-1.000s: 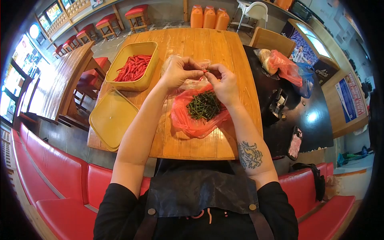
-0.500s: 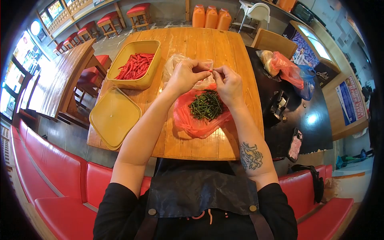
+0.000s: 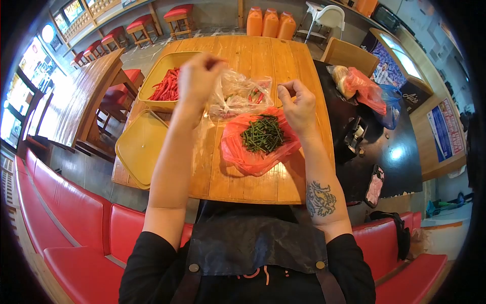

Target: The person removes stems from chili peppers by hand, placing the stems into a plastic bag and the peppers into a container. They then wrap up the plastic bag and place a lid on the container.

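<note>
My left hand (image 3: 198, 83), blurred by motion, is over the right side of a yellow plastic tub (image 3: 183, 106) that holds red chillies (image 3: 166, 86). A bit of red chilli (image 3: 220, 61) shows at its pinched fingertips. Above the right edge of a red plastic bag (image 3: 235, 157), my right hand (image 3: 299, 106) has thumb and forefinger pressed together; whatever they hold, if anything, is too small to make out. A heap of green chilli stems (image 3: 263, 134) lies on this bag. Behind it rests a clear plastic bag (image 3: 230, 96) with some red chillies inside.
The tub's yellow lid (image 3: 142, 149) lies on the wooden table (image 3: 273, 55), at left. On the black table (image 3: 400, 172) at right are bagged goods (image 3: 362, 88), a dark device (image 3: 353, 137) and a pink-backed phone (image 3: 374, 186). Red bench seats (image 3: 126, 230) run along the near side.
Both hands were together over the clear bag, fingertips meeting at a small red piece. They have parted: my left hand moved left to the tub, my right hand slightly right, uncovering the clear bag.
</note>
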A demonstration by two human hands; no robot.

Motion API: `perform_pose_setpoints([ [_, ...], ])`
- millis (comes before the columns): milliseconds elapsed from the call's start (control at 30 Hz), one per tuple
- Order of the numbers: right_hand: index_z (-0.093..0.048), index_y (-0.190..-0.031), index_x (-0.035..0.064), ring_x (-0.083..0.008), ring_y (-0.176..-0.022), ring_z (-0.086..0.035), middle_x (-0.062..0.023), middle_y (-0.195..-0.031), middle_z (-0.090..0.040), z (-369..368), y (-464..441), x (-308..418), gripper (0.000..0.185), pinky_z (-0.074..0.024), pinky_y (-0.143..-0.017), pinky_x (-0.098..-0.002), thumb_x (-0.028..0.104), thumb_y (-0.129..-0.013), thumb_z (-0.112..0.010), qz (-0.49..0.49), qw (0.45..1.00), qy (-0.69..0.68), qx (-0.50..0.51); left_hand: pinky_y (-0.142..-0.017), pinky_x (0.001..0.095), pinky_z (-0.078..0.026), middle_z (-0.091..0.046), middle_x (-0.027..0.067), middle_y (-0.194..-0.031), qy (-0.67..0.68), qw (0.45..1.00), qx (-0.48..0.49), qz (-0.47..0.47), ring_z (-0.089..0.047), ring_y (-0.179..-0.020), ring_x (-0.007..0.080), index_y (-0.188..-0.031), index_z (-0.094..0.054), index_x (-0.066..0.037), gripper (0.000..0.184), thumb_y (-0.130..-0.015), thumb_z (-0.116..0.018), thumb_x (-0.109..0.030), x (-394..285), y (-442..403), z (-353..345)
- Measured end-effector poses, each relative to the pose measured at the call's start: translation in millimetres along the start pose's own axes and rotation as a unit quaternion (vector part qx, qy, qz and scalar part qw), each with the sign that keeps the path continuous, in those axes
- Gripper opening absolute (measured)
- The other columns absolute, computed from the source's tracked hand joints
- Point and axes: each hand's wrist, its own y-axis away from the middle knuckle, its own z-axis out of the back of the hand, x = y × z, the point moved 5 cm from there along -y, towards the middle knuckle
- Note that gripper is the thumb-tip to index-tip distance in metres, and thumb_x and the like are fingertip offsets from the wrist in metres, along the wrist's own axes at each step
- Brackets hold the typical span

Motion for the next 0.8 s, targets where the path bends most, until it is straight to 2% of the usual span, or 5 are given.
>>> perform_pose_setpoints([
  [200,-0.058,-0.072,0.0002,-0.0254,-0.06,-0.057,-0.012,-0.065,-0.058,-6,3,6,0.014,-0.0445,-0.057,-0.0305,0.013,-0.077,-0.058,0.002,0.978,0.027,0.206,-0.087,0.0375,-0.04,-0.058,0.0099,-0.103,-0.405,0.904,-0.138,0.02,-0.051,-0.1,0.0285,-0.094,-0.064,-0.012,0.02,-0.075,-0.058,-0.013,47,-15,60],
  [300,-0.06,-0.074,-0.0001,-0.0256,-0.062,-0.057,-0.013,-0.068,-0.058,-15,10,5,0.011,-0.0444,-0.058,-0.0312,0.011,-0.074,-0.058,0.018,0.958,0.002,0.286,-0.087,0.0383,-0.039,-0.056,0.0116,-0.105,-0.316,0.939,-0.086,-0.105,-0.05,-0.102,0.0294,-0.093,-0.063,-0.008,0.02,-0.075,-0.057,-0.01,32,-14,34],
  [367,-0.06,-0.075,-0.0004,-0.0256,-0.063,-0.057,-0.0137,-0.069,-0.058,-18,12,5,0.01,-0.0444,-0.059,-0.0316,0.009,-0.072,-0.058,0.026,0.948,0.006,0.316,-0.082,0.0362,-0.043,-0.058,0.0144,-0.097,-0.079,0.994,0.063,-0.045,-0.054,-0.094,0.0278,-0.09,-0.063,-0.005,0.018,-0.074,-0.058,-0.011,7,2,-10],
  [433,-0.06,-0.074,-0.0014,-0.0254,-0.064,-0.057,-0.0135,-0.071,-0.057,-13,7,5,0.008,-0.0445,-0.059,-0.0317,0.006,-0.072,-0.057,-0.007,0.966,0.006,0.259,-0.073,0.0321,-0.045,-0.06,0.0151,-0.081,-0.016,0.96,0.207,-0.188,-0.058,-0.077,0.0277,-0.089,-0.061,-0.001,0.018,-0.074,-0.06,-0.009,0,26,-64],
  [800,-0.059,-0.074,-0.0016,-0.0245,-0.063,-0.057,-0.0131,-0.069,-0.056,-4,-3,-7,0.007,-0.0447,-0.06,-0.031,0.005,-0.074,-0.058,-0.013,0.991,0.021,0.133,-0.074,0.0396,-0.045,-0.06,0.0127,-0.088,-0.134,0.918,0.344,-0.145,-0.057,-0.087,0.0302,-0.087,-0.061,-0.004,0.017,-0.07,-0.06,-0.01,17,49,-109],
])
